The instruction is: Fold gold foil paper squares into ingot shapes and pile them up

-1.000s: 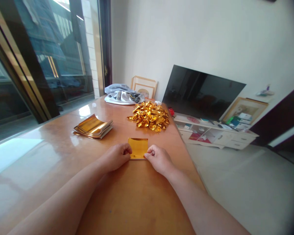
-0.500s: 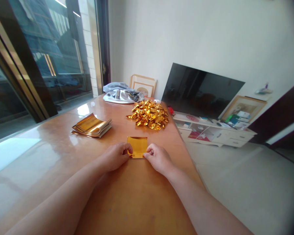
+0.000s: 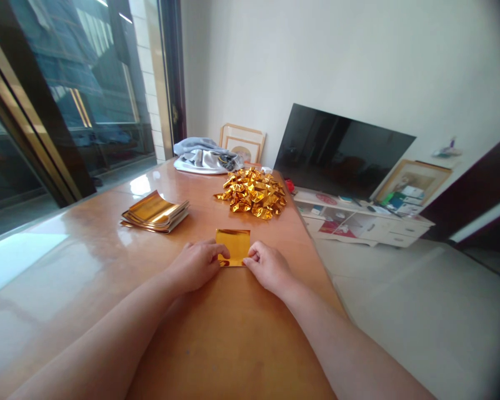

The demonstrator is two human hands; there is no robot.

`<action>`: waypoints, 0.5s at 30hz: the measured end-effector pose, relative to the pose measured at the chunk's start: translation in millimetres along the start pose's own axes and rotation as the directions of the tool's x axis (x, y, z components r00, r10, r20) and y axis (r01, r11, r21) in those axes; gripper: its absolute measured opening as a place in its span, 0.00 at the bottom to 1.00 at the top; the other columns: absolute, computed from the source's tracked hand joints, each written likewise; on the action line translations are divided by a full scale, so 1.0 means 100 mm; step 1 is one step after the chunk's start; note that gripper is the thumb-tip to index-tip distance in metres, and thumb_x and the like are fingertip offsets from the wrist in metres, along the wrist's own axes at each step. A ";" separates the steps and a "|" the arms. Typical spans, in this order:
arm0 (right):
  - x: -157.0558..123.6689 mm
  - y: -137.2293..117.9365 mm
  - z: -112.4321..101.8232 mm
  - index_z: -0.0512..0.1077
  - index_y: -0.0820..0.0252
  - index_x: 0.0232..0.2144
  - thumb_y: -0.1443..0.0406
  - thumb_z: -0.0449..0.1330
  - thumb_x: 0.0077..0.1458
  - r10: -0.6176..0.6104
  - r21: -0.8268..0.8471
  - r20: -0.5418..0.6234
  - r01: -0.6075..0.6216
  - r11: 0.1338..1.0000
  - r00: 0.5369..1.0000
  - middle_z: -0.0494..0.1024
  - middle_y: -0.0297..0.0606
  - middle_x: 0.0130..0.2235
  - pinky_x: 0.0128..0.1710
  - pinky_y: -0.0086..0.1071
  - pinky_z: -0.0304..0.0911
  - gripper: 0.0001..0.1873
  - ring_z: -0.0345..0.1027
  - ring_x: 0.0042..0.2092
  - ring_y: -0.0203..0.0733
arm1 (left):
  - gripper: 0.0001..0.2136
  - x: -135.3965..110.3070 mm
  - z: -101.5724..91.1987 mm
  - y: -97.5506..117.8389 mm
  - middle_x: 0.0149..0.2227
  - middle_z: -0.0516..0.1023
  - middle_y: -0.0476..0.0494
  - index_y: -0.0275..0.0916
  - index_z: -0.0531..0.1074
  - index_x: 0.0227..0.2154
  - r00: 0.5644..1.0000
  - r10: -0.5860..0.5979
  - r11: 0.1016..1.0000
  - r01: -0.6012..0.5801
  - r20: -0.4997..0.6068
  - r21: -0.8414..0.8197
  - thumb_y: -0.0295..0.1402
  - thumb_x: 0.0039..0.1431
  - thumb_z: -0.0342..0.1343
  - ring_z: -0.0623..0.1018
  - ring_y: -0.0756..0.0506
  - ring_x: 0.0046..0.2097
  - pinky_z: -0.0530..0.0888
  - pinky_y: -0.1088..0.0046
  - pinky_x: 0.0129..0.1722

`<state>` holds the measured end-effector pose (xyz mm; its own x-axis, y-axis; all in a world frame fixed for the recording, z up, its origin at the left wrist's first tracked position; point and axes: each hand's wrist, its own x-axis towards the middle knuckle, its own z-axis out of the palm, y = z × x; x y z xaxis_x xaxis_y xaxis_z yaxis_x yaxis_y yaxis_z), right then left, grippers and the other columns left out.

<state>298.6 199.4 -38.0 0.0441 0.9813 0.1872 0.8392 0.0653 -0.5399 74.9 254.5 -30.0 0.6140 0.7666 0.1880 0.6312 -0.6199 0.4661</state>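
Note:
A square sheet of shiny gold foil paper (image 3: 235,244) lies on the wooden table between my hands. My left hand (image 3: 200,263) is at its left edge, the index finger reaching over the sheet and the thumb low at the near corner. At the near right corner, my right hand (image 3: 268,268) pinches the edge between thumb and curled fingers. Beyond the sheet is a heap of folded gold foil pieces (image 3: 256,191). To the left rests a stack of gold foil sheets (image 3: 155,212), slightly curled.
The glossy table (image 3: 216,344) has its right edge near my right forearm. Bundled cloth (image 3: 206,155) and a framed picture (image 3: 242,143) are at the far end. A television (image 3: 344,150) stands on a white cabinet (image 3: 366,222). A glass door (image 3: 87,83) is at left.
My left index finger has stretched further in over the gold sheet. My right hand keeps its pinch at the corner. The whole view has shifted very slightly.

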 end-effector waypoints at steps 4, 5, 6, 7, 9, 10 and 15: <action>-0.01 -0.01 -0.01 0.70 0.54 0.32 0.60 0.64 0.55 -0.006 -0.004 0.003 0.006 1.000 1.000 0.78 0.30 0.33 0.29 0.27 0.53 0.07 0.68 0.33 0.36 | 0.13 -0.02 -0.03 0.03 0.44 0.78 0.50 0.49 0.77 0.39 1.000 0.012 0.999 -0.012 0.002 0.040 0.27 0.58 0.49 0.77 0.44 0.46 0.67 0.68 0.46; -0.01 -0.02 -0.01 0.69 0.54 0.32 0.60 0.64 0.55 -0.008 -0.007 0.003 0.008 1.000 1.000 0.78 0.30 0.33 0.29 0.27 0.53 0.07 0.68 0.33 0.36 | 0.13 -0.02 -0.03 0.04 0.43 0.78 0.50 0.49 0.77 0.38 1.000 0.008 0.999 -0.008 0.008 0.040 0.27 0.58 0.49 0.77 0.44 0.45 0.67 0.68 0.46; -0.01 -0.02 -0.02 0.69 0.54 0.32 0.60 0.64 0.55 -0.010 -0.009 0.004 0.010 1.000 1.000 0.78 0.30 0.33 0.29 0.27 0.53 0.07 0.68 0.33 0.36 | 0.13 -0.02 -0.03 0.04 0.42 0.78 0.50 0.49 0.77 0.38 1.000 0.006 0.999 -0.006 0.016 0.040 0.27 0.58 0.49 0.77 0.44 0.45 0.67 0.68 0.46; -0.01 -0.02 -0.02 0.69 0.54 0.32 0.60 0.64 0.55 -0.009 -0.009 0.007 0.009 1.000 1.000 0.78 0.30 0.33 0.29 0.27 0.53 0.07 0.68 0.32 0.36 | 0.13 -0.02 -0.03 0.04 0.42 0.78 0.50 0.50 0.77 0.37 1.000 0.004 0.999 -0.005 0.021 0.045 0.27 0.58 0.49 0.76 0.44 0.45 0.67 0.67 0.46; -0.01 -0.02 -0.02 0.69 0.53 0.33 0.60 0.64 0.55 -0.007 -0.007 0.012 0.007 1.000 1.000 0.78 0.29 0.33 0.29 0.27 0.52 0.07 0.68 0.32 0.36 | 0.14 -0.02 -0.03 0.05 0.43 0.78 0.50 0.50 0.77 0.38 1.000 0.005 0.997 -0.006 0.009 0.076 0.27 0.59 0.49 0.76 0.43 0.46 0.66 0.65 0.46; -0.01 -0.03 -0.02 0.69 0.53 0.33 0.60 0.64 0.55 -0.007 -0.007 0.013 0.007 1.000 1.000 0.78 0.29 0.33 0.29 0.27 0.52 0.07 0.68 0.32 0.36 | 0.14 -0.01 -0.03 0.06 0.44 0.78 0.49 0.51 0.77 0.39 1.000 0.012 0.995 -0.011 -0.004 0.102 0.27 0.59 0.49 0.75 0.42 0.47 0.65 0.64 0.46; -0.01 -0.04 -0.04 0.69 0.54 0.33 0.60 0.64 0.56 0.001 -0.024 0.015 -0.001 1.000 1.000 0.78 0.30 0.34 0.29 0.27 0.53 0.07 0.68 0.33 0.36 | 0.19 0.00 -0.02 0.13 0.42 0.76 0.44 0.53 0.79 0.43 0.991 0.136 0.974 -0.135 0.007 0.183 0.23 0.58 0.49 0.72 0.41 0.47 0.64 0.62 0.46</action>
<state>297.3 197.2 -33.3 0.0370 0.9839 0.1746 0.8519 0.0603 -0.5202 82.4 247.2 -22.1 0.6975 0.6740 0.2433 0.6185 -0.7378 0.2704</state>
